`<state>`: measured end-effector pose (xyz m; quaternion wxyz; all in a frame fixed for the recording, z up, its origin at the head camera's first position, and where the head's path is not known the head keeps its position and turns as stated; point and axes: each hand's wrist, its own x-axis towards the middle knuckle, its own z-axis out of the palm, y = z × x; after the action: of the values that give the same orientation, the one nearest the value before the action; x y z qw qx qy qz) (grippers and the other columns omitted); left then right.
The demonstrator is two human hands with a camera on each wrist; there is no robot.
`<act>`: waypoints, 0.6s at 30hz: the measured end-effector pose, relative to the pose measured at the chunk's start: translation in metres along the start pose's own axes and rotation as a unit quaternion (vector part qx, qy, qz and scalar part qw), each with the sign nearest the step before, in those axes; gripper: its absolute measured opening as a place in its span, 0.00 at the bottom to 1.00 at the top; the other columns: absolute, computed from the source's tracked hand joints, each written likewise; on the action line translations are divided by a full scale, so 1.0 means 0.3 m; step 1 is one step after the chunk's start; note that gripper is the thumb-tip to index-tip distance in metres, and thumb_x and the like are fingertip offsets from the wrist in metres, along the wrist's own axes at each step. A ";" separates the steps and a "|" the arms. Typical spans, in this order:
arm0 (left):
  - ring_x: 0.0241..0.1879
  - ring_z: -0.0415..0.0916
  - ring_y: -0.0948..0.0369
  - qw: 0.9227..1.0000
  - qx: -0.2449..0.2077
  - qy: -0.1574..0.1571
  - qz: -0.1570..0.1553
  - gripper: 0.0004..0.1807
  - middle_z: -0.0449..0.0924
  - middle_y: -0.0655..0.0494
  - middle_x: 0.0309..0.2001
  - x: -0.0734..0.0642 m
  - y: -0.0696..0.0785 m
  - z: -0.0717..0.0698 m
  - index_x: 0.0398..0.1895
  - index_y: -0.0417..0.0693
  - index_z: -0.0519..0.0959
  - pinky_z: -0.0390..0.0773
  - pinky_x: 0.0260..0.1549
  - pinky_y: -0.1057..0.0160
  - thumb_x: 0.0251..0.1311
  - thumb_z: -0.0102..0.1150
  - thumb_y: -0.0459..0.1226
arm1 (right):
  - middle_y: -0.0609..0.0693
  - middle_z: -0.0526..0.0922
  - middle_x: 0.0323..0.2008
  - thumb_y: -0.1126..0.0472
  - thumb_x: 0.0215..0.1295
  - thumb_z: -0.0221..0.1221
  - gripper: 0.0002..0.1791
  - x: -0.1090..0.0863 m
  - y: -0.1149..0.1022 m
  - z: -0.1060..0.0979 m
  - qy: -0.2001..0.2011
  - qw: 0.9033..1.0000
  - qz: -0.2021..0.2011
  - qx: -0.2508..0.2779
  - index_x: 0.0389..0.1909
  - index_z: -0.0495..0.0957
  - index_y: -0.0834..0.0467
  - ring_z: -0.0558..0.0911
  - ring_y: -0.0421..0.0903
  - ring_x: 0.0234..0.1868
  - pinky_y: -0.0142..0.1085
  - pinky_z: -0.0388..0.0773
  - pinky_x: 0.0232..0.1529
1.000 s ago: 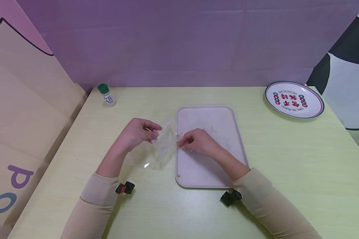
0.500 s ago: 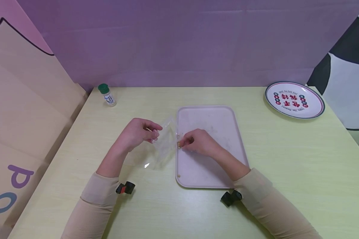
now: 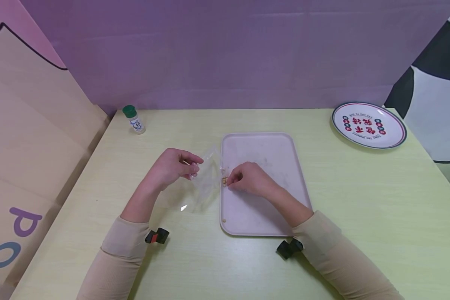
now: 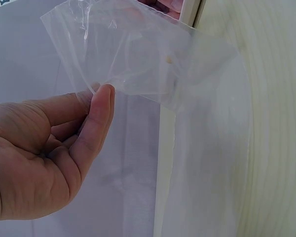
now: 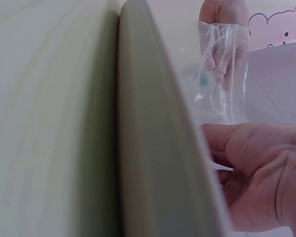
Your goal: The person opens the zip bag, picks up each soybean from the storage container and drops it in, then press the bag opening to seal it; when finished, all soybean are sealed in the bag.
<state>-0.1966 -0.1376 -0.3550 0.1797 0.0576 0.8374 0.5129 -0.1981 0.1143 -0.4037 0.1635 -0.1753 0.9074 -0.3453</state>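
**Left hand [image 3: 176, 166] pinches clear bag [image 3: 208, 177]**

Head: hands apart; the right hand [image 3: 250, 179] is at yellow bits [image 3: 224, 181] by the left edge of the tray [image 3: 262, 146]; whether gripping any, I cannot tell. Left wrist: bag clamped near its edge. Right wrist: tray hides the right fingertips.

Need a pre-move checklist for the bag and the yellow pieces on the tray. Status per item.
1. Left hand has the clear bag: ok, pinched between thumb and fingers.
2. Right hand at the yellow pieces: ok, fingertips beside the cluster at the left edge of the tray.
3. Piece secured in right hand: cannot tell, fingers block the view.
4. Bag mouth open: cannot tell.
5. Pieces all together: not ok, a lone piece lies near the tray's near-left corner.
6. Bottle and plate away from both hands: ok.
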 end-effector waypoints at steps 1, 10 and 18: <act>0.40 0.83 0.48 1.000 0.001 0.000 0.000 0.15 0.81 0.44 0.41 -0.001 0.000 0.000 0.54 0.33 0.83 0.84 0.46 0.50 0.65 0.64 0.28 | 0.43 0.86 0.27 0.66 0.60 0.70 0.02 0.000 0.000 0.000 0.000 1.000 0.001 -0.002 0.33 0.89 0.58 0.77 0.42 0.34 0.34 0.74 0.40; 0.40 0.83 0.49 1.000 0.005 0.000 0.004 0.15 0.81 0.44 0.42 0.003 -0.004 -0.002 0.54 0.34 0.83 0.84 0.46 0.51 0.65 0.64 0.28 | 0.45 0.86 0.30 0.66 0.61 0.68 0.02 -0.004 0.001 -0.008 0.028 0.999 0.012 0.020 0.34 0.89 0.58 0.77 0.43 0.34 0.33 0.73 0.37; 0.38 0.83 0.51 1.000 0.001 -0.001 0.003 0.15 0.81 0.44 0.41 0.005 -0.007 -0.003 0.54 0.33 0.83 0.85 0.45 0.52 0.65 0.65 0.28 | 0.47 0.85 0.31 0.65 0.63 0.67 0.03 0.000 -0.003 -0.011 0.040 0.998 0.024 0.035 0.35 0.88 0.60 0.76 0.44 0.33 0.33 0.73 0.34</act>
<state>-0.1982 -0.1389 -0.3570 0.1789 0.0605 0.8376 0.5125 -0.1994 0.1156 -0.4007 0.1413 -0.1337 0.9045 -0.3796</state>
